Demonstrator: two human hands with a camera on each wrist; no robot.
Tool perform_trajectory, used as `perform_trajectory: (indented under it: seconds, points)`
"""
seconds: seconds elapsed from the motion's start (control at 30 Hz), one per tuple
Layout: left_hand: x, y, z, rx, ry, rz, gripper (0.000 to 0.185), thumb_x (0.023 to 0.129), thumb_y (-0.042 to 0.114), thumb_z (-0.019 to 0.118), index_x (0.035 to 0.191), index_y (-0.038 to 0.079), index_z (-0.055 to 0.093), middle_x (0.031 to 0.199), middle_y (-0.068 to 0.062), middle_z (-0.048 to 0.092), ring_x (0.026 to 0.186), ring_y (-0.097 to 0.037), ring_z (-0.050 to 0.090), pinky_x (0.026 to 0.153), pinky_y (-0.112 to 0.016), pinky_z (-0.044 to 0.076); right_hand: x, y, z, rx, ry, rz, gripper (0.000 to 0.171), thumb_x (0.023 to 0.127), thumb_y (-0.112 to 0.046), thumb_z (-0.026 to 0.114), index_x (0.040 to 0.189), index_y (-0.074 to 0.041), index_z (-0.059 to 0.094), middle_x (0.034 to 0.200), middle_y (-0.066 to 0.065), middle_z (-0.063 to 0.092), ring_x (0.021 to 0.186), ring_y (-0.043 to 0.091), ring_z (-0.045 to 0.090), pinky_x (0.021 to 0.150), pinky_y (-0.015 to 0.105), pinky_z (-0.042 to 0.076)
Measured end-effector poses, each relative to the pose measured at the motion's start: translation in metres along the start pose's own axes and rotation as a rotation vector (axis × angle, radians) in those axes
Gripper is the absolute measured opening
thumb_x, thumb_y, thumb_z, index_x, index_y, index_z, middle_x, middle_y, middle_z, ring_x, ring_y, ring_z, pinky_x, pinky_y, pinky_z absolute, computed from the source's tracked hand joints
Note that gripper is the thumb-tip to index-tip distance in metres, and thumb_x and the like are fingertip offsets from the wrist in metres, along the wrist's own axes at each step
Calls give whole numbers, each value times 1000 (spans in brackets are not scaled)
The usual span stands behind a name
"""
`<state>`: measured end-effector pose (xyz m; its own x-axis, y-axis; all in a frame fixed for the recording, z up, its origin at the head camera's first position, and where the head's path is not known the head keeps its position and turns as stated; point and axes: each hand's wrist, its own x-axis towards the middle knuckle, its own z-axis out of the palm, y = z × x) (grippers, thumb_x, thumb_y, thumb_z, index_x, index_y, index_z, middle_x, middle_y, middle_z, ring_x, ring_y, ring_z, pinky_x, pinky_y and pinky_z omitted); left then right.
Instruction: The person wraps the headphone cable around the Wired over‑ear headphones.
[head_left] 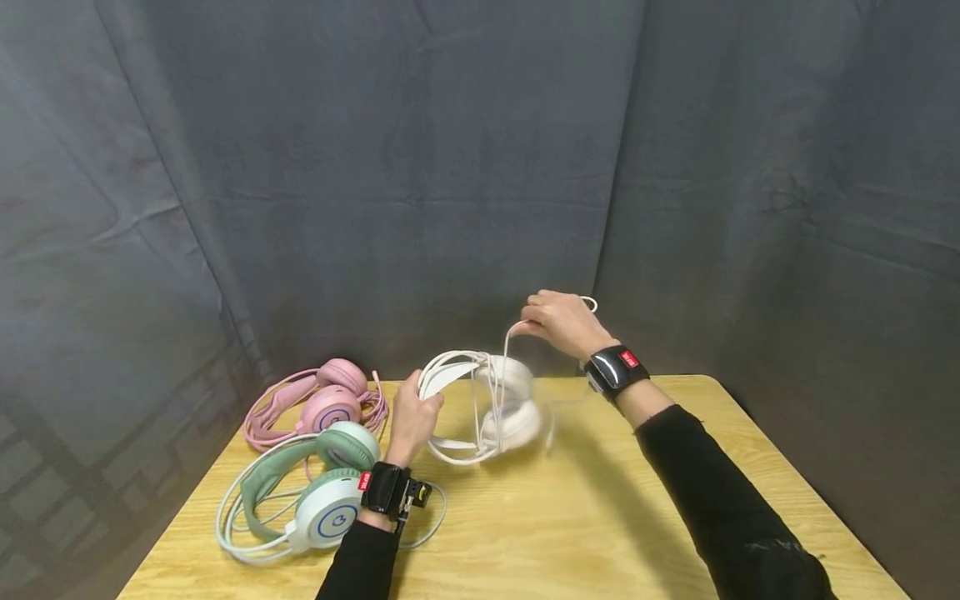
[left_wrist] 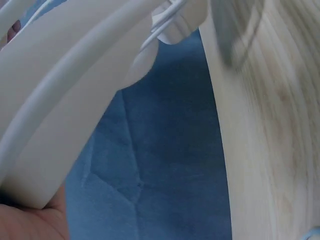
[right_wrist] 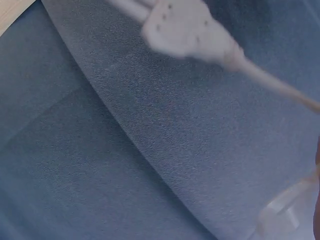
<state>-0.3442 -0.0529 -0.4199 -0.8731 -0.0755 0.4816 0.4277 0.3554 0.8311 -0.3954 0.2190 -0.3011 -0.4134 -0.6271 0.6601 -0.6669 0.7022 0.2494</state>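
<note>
Three headsets lie on the wooden tabletop [head_left: 570, 517] before a dark cloth backdrop [head_left: 480, 167]. Left hand [head_left: 411, 421] grips the headband of the white headset [head_left: 480, 408], fingers curled round the band at its left side; the left wrist view shows the pale band close against the palm. Right hand [head_left: 558, 321], raised above and behind the headset, pinches its white cable [head_left: 504, 367], which hangs down across the ear cups. The hands are apart. The white headset sits near the tabletop's far middle, its ear cups blurred. Pink headset [head_left: 322, 400] rests at the far left, green-and-white headset [head_left: 315, 492] just in front of it, beside the left wrist
</note>
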Motion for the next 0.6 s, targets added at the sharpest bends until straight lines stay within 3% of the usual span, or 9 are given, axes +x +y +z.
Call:
perform_trajectory:
  seconds: [0.2, 0.37, 0.6]
  points:
    - [-4, 4, -1, -40, -91, 52, 18, 72, -3, 59, 89, 3, 59, 71, -1, 49, 66, -15, 47, 62, -26, 40, 4, -4, 5, -77, -15, 34, 46, 76, -54, 70, 56, -19, 48, 57, -7, 41, 50, 10, 40, 42, 28, 33]
    - [-2, 7, -5, -176, -167, 102, 25, 71, -8, 54, 95, 0, 59, 71, 1, 45, 64, -11, 45, 61, -23, 39, 6, -1, 7, -90, -52, 65, 46, 77, -57, 68, 57, -19, 51, 58, -6, 43, 52, 12, 42, 43, 30, 35]
    - [-4, 7, -8, -472, -298, 10, 26, 67, -9, 40, 92, -8, 47, 51, 6, 37, 36, -6, 31, 32, -20, 24, -2, 11, 8, 93, -172, 129, 25, 90, -38, 64, 79, -16, 63, 73, -4, 53, 68, 16, 47, 61, 31, 40]
